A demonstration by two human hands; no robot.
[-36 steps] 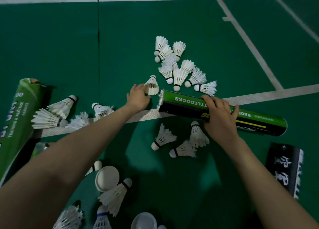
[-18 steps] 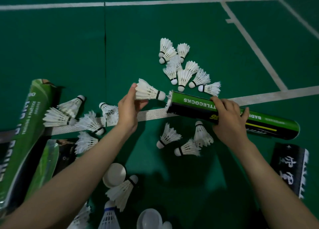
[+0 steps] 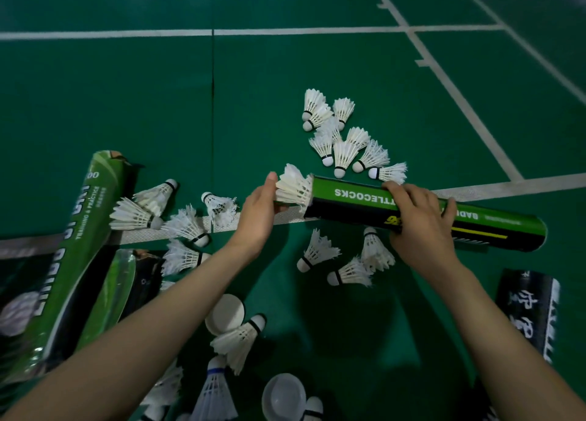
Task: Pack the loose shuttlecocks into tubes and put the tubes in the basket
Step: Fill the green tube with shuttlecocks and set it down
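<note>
A green and black shuttlecock tube (image 3: pixel 358 203) lies on the court floor, its open mouth facing left. My right hand (image 3: pixel 418 227) grips the tube around its middle. My left hand (image 3: pixel 258 213) holds a white shuttlecock (image 3: pixel 293 187) at the mouth, cork end inside, feathers still sticking out. Several loose shuttlecocks (image 3: pixel 344 141) lie in a pile just beyond the tube. Three more (image 3: pixel 344 257) lie under it, near my right wrist. Another group (image 3: pixel 165 213) lies to the left on the white line.
A second green tube (image 3: pixel 68 255) lies at the left with a clear sleeve beside it. A black tube (image 3: pixel 531 309) sits at the right edge. White tube caps (image 3: pixel 225 313) (image 3: pixel 283 397) and more shuttlecocks (image 3: pixel 237 341) lie near me. No basket is in view.
My left hand picked a shuttlecock off the floor, turned it cork-first and pushed it into the tube's mouth. My right hand kept its grip on the tube.
</note>
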